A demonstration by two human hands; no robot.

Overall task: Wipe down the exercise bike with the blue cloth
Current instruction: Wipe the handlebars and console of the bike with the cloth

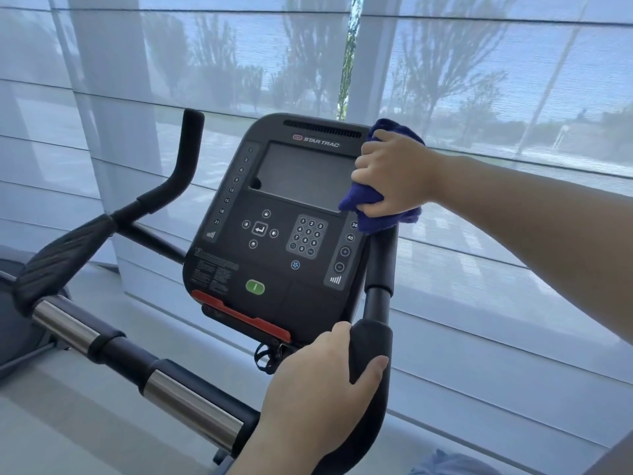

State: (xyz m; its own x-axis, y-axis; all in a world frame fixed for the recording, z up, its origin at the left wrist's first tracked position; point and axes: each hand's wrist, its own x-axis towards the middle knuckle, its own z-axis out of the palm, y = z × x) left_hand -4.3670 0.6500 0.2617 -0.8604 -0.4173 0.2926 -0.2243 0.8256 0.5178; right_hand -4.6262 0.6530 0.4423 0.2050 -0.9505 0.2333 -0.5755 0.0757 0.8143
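The console [284, 217] of the exercise bike stands in the middle, tilted back, with the window blinds [479, 97] behind it. At the console's upper right edge the right hand [394, 173] presses the cloth [376, 204] against it. Below the console's lower right corner the left hand [322, 378] wraps the right handlebar [375, 303]. Left of the console rises the left handlebar [185, 152], and a crossbar [137, 365] runs from lower left toward the left hand.

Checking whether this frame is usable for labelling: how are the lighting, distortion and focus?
Head view: soft backlight through the sheer window blinds, no harsh glare on the console; wide-angle bending curves the blind lines; console print is sharp, while the right hand with the blue cloth is slightly soft.
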